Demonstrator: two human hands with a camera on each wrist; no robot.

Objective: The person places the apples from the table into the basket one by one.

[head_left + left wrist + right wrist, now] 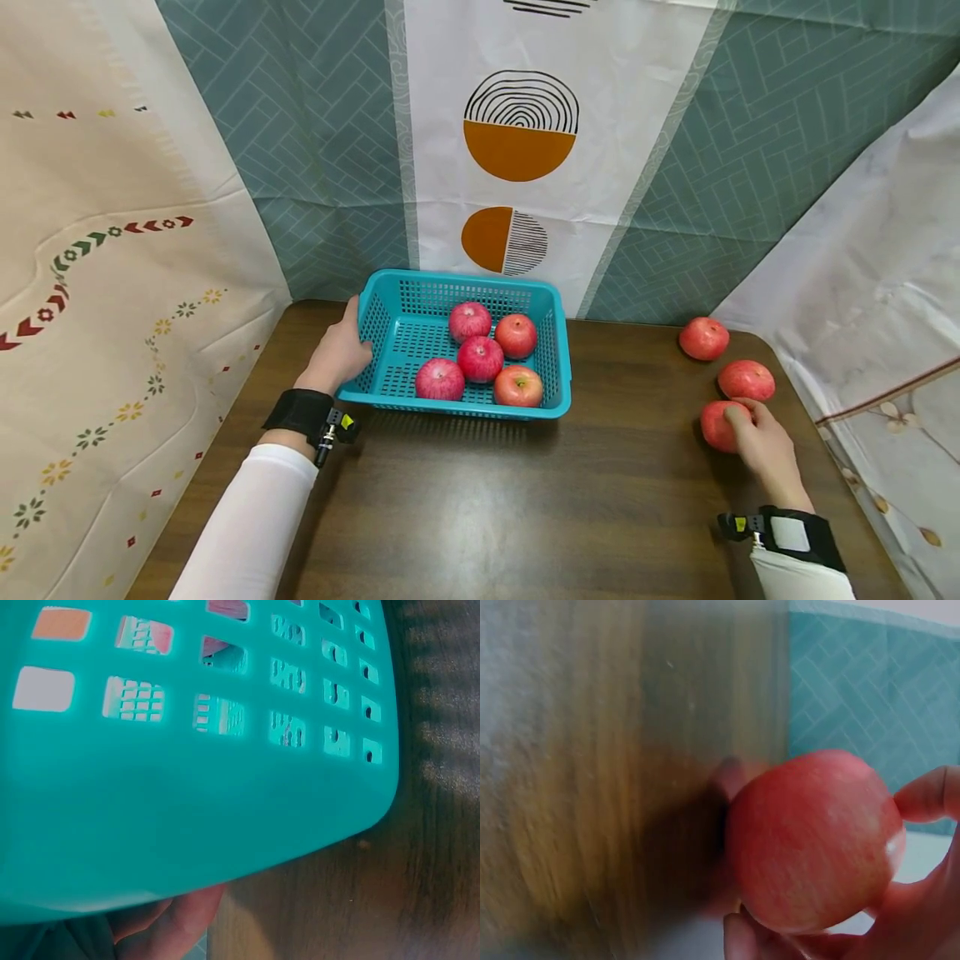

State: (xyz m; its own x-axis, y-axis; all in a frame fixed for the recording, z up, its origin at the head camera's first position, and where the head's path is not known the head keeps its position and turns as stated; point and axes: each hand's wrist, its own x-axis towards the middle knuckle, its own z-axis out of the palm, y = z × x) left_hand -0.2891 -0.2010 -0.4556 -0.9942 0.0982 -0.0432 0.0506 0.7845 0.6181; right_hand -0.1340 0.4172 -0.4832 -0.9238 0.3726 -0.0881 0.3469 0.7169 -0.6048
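Observation:
My left hand (341, 350) grips the left rim of a turquoise plastic basket (491, 414), with the thumb over the inner side. In the left wrist view the perforated basket wall (187, 802) fills most of the picture, and fingers (180, 922) show at its edge. Several red apples (480, 359) lie in the basket, mostly towards its right half. At the table's right side my right hand (768, 450) holds a red apple (817, 840) between thumb and fingers. Two more apples, a nearer one (746, 380) and a farther one (703, 338), lie just beyond it.
The brown wooden table (480, 508) carries everything. A patterned green and white cloth (517, 192) hangs along its back edge. Light cloths drape beside it, one at the left (135, 333) and one at the right (892, 333).

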